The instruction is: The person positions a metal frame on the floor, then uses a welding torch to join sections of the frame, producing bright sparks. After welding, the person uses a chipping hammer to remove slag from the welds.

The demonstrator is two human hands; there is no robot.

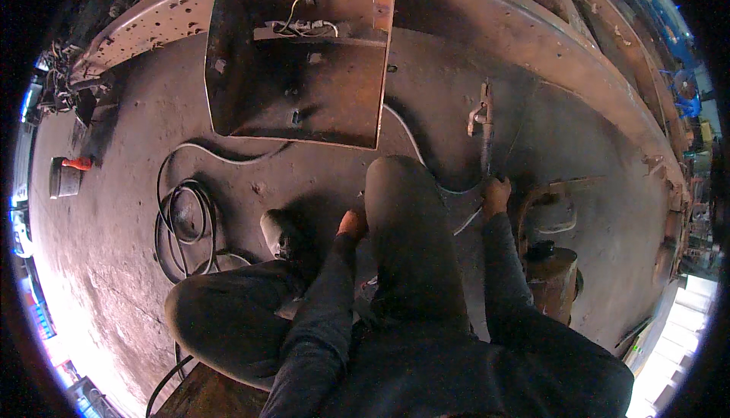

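Observation:
My right hand [496,194] is wrapped around the handle of a welding electrode holder [487,125]. Its worn jaw end points away from me, over the floor. A grey cable [458,190] runs by that hand and curves off toward the metal box. My left hand [351,225] rests low beside my raised right knee, fingers curled in; what they hold, if anything, is hidden. Ahead of my knees stands an open, rusty metal box [304,91] against a long brown beam. Inside its upper part is a wire with a small connector [304,27].
A coiled black cable [186,228] lies on the floor [129,228] at left. Farther left stands a small bucket [65,178] with an orange-red handle in it. By my right forearm is a rusty canister [553,281]. The perforated beam [487,26] arches across the far side.

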